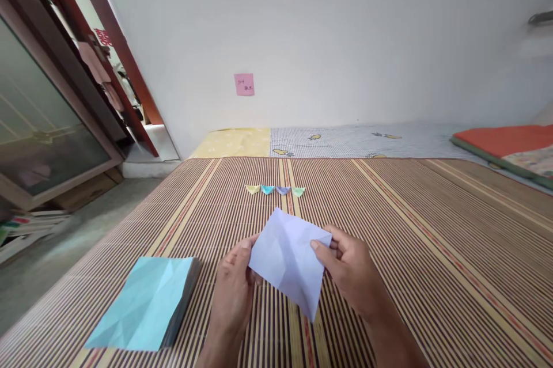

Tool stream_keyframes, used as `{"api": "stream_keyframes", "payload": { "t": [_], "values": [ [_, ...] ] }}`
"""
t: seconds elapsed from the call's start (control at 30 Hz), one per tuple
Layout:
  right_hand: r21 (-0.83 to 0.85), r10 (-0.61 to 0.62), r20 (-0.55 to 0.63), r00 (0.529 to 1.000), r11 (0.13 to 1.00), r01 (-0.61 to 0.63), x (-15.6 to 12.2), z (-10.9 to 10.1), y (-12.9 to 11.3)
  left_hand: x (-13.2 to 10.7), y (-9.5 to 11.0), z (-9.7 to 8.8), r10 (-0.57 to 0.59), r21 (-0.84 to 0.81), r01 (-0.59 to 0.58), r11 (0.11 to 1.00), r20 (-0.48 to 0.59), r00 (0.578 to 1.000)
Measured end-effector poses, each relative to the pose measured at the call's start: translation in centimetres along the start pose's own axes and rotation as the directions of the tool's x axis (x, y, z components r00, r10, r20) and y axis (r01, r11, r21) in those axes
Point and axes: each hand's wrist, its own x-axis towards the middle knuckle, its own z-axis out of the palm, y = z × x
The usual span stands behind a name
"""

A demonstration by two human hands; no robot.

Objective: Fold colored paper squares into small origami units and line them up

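Observation:
Between my two hands a square sheet of lavender paper [287, 258] is held up above the striped mat, turned so one corner points away from me. Faint creases run across it. My left hand [235, 276] pinches its left corner, thumb on top. On the opposite corner, my right hand [349, 264] grips with the thumb over the paper and the fingers behind. To the left lies a thick stack of paper [142, 302] with a creased light-blue sheet on top. Beyond the held sheet, several small folded paper triangles [268, 190] in yellow, blue, purple and green form a row.
A striped bamboo mat [410, 230] covers the bed. Patterned cloth [337, 142] runs along the white wall, which bears a pink sticky note [244, 84]. Folded red bedding [510, 140] lies at the far right. A glass-panelled door [43, 120] stands at the left.

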Motion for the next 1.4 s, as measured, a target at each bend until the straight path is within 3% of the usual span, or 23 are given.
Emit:
{"api": "stream_keyframes", "payload": {
  "t": [0.07,0.23,0.4,0.5,0.63,0.7,0.77,0.87,1.03,1.17,1.27,1.4],
  "values": [
    [0.009,-0.011,-0.014,1.0,1.0,0.011,0.0,0.0,0.2,0.0,-0.3,-0.2,0.012,0.053,-0.013,0.999,0.008,1.0],
    [0.019,-0.044,-0.009,0.999,0.999,0.044,-0.3,-0.3,-0.1,0.2,-1.1,-0.8,-0.091,0.151,0.085,0.985,0.036,0.995],
    [-0.005,-0.023,-0.093,0.995,1.0,0.022,0.0,-1.0,0.0,0.2,-0.6,-1.2,-0.03,0.199,0.014,0.98,0.077,0.997],
    [0.032,-0.005,-0.118,0.993,0.999,0.009,0.2,-1.1,0.2,0.4,-0.1,-1.4,-0.041,0.055,0.036,0.998,0.094,0.995],
    [0.098,0.03,-0.179,0.983,0.995,-0.013,0.4,-1.0,0.4,1.1,0.4,-1.8,-0.014,-0.213,0.016,0.977,0.013,1.0],
    [0.166,0.057,-0.209,0.976,0.986,-0.022,0.4,-0.7,0.7,1.0,0.2,-1.6,-0.026,-0.114,0.03,0.993,0.032,0.999],
    [0.253,0.081,-0.213,0.974,0.967,-0.025,0.6,-0.2,1.1,0.6,-0.4,-1.0,-0.048,0.122,0.034,0.992,0.109,0.993],
    [0.322,0.096,-0.16,0.982,0.946,-0.04,0.8,0.7,1.5,-0.5,-1.5,0.3,0.015,0.286,-0.071,0.956,0.195,0.981],
    [0.101,0.059,0.022,0.998,0.993,-0.061,0.5,1.3,0.6,-1.1,-2.1,1.3,0.155,0.181,-0.162,0.97,0.055,0.986],
    [0.045,0.084,0.168,0.982,0.995,-0.092,0.0,1.6,0.1,-0.5,-1.7,1.2,0.159,0.103,-0.159,0.982,0.003,0.987],
    [0.058,0.096,0.255,0.962,0.992,-0.114,-0.2,1.8,0.4,-0.1,-1.7,1.0,0.165,0.012,-0.166,0.986,0.052,0.985],
    [0.005,0.091,0.295,0.951,0.995,-0.097,-0.2,1.5,1.1,0.0,-1.7,0.7,0.108,0.042,-0.114,0.993,0.113,0.988]
  ]
}}
